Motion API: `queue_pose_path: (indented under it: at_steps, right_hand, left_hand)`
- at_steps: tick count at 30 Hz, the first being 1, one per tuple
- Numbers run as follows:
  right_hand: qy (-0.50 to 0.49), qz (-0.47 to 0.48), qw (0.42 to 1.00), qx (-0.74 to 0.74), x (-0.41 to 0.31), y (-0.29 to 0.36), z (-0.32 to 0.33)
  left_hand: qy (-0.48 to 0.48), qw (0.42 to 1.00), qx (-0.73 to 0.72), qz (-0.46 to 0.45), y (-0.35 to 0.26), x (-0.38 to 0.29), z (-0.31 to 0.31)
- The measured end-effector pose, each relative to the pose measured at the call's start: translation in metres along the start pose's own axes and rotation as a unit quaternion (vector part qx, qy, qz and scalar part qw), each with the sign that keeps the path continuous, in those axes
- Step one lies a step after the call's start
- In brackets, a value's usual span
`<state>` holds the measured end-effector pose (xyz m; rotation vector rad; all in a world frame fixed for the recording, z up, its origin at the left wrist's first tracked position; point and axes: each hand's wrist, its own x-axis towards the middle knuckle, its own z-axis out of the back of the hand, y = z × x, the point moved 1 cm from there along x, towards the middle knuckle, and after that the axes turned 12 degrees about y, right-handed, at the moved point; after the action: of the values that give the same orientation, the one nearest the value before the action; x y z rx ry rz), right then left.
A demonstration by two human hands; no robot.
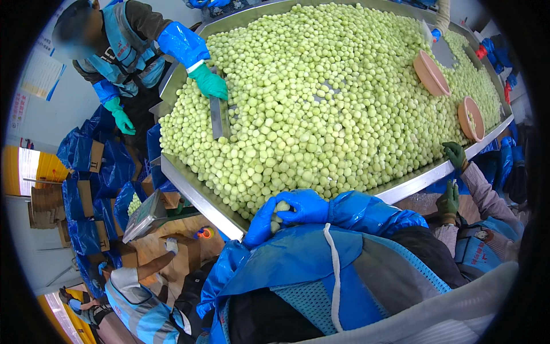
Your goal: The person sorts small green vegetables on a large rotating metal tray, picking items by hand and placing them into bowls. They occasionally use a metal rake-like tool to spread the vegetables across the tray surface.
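In blue gloves, my left hand (pixel 260 224) and my right hand (pixel 306 207) meet at the near edge of a large metal sorting table (pixel 202 198). Between them a few round pale green fruits (pixel 282 207) are cupped. My right fingers curl over the top of these fruits, while my left hand lies along their other side, its palm partly hidden. Just beyond my hands a broad heap of the same green fruits (pixel 318 129) covers the table, a frosty look on many of them.
Across at left, a co-worker's green-gloved hand (pixel 210 84) holds a metal bar (pixel 220 118) in the fruit. Two pink basins (pixel 431 74) rest at right. Another co-worker's dark gloves (pixel 455 155) are near the rim. A scale (pixel 146 217) and blue-lined cartons (pixel 81 198) stand at left.
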<state>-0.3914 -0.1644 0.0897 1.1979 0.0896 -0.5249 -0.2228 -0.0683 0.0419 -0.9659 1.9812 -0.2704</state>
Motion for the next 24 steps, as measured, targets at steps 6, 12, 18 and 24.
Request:
queue_pose_path:
  at_steps: [6,12,18,24]
  right_hand:
    - [-0.101,-0.099,0.99,0.008,0.001,-0.007,-0.006]
    - [-0.232,-0.03,0.97,0.068,-0.011,-0.016,-0.002]
    - [-0.219,0.095,0.971,0.012,-0.004,0.003,-0.006]
    - [-0.079,0.167,0.981,-0.057,0.008,-0.007,0.0]
  left_hand:
    - [-0.015,0.998,0.051,-0.035,-0.002,-0.012,-0.026]
    - [-0.021,0.994,0.022,-0.104,-0.023,-0.018,-0.027]
    - [0.092,0.995,0.02,-0.035,-0.029,-0.021,-0.018]
    - [0.218,0.962,-0.158,0.038,-0.024,-0.017,-0.012]
